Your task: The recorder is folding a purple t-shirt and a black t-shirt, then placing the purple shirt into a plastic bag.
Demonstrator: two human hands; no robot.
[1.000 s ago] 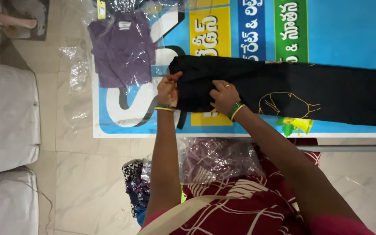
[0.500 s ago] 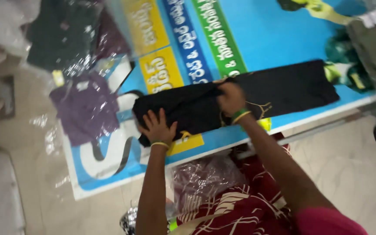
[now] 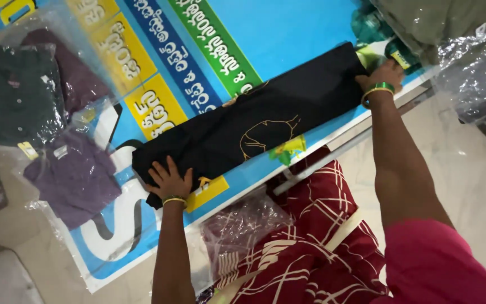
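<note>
Smoothing step: left hand (image 3: 170, 181) flat, open, pressing black garment (image 3: 254, 132) at 8 o'clock; right hand (image 3: 382, 76) pinching 2 o'clock end. Next: keep fabric taut, edges aligned.

Black garment (image 3: 254, 126): folded into a long narrow strip, yellow outline motif on top, lying flat and diagonal across the printed blue banner (image 3: 288, 34), near its edge.
</note>
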